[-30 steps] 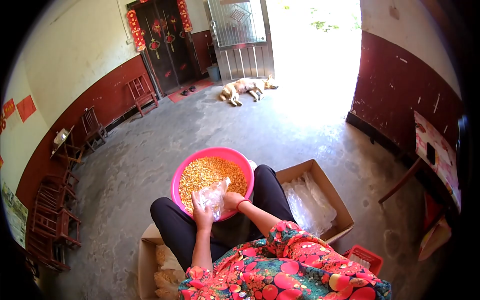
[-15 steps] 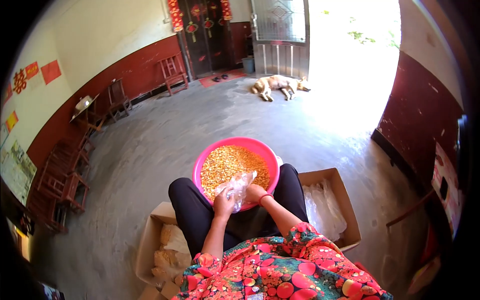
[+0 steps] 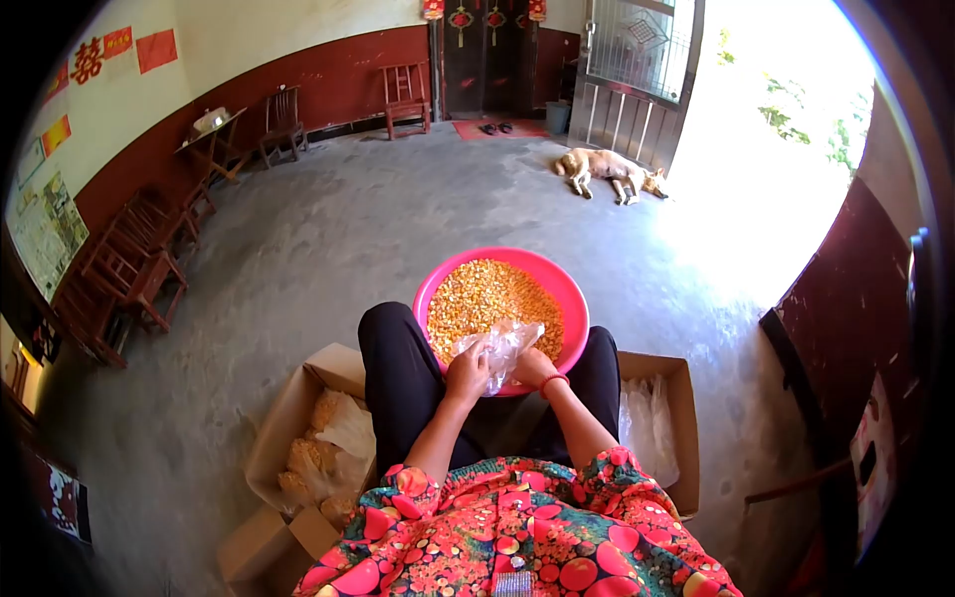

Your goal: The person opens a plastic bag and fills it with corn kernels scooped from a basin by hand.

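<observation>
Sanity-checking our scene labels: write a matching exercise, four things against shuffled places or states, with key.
Things
1. Bright pink round basin
2. Crinkled clear plastic bag
3. Tan, pale-bellied dog
4. Open brown cardboard box on the person's left

Places or states
A. Lying on the grey floor near the open metal door
B. Has bags of yellowish contents inside
C. Holds loose orange-yellow kernels
D. Gripped by the left hand

Pairs: 1-C, 2-D, 3-A, 4-B

Basin (image 3: pixel 575 298): pink | kernels (image 3: pixel 482 294): yellow-orange | trousers (image 3: pixel 400 358): black | shirt (image 3: pixel 587 532): red-green, floral, dotted | bracelet (image 3: pixel 554 379): red
</observation>
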The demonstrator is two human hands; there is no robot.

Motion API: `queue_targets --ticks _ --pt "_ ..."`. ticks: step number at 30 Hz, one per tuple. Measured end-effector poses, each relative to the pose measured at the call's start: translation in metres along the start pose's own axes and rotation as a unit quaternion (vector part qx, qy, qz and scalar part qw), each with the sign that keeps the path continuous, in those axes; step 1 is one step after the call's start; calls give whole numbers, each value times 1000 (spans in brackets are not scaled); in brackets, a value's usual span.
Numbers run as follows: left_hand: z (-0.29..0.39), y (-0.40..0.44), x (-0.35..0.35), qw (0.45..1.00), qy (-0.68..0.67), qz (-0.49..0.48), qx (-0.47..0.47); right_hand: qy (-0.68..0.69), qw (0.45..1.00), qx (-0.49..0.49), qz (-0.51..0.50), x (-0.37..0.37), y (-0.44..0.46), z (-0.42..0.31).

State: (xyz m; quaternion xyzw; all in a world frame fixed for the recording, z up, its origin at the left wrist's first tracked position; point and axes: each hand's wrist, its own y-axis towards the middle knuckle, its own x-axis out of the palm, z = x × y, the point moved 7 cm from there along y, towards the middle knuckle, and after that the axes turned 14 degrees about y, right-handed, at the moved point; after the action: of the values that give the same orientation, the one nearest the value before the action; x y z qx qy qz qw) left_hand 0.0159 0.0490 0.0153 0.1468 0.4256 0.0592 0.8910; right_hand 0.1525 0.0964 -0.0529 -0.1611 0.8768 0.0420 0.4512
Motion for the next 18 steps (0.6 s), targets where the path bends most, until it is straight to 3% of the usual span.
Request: queue_targets --ticks 5,8,11,13,18 --pt "3 -1 0 1000 -5 -18 -14 -11 1000 -3 -21 -1 -2 -5" --pt "1 -1 6 999 -12 -49 -22 0 1000 -4 21 -1 3 1" --pt "8 -2 -1 999 -37 -16 8 -3 1000 -9 20 2 4 4" --pt "15 -3 -8 1000 -16 -16 9 15 996 -62 55 3 8 6" --pt "7 -1 -3 1000 -8 17 -10 15 998 -37 57 0 5 6"
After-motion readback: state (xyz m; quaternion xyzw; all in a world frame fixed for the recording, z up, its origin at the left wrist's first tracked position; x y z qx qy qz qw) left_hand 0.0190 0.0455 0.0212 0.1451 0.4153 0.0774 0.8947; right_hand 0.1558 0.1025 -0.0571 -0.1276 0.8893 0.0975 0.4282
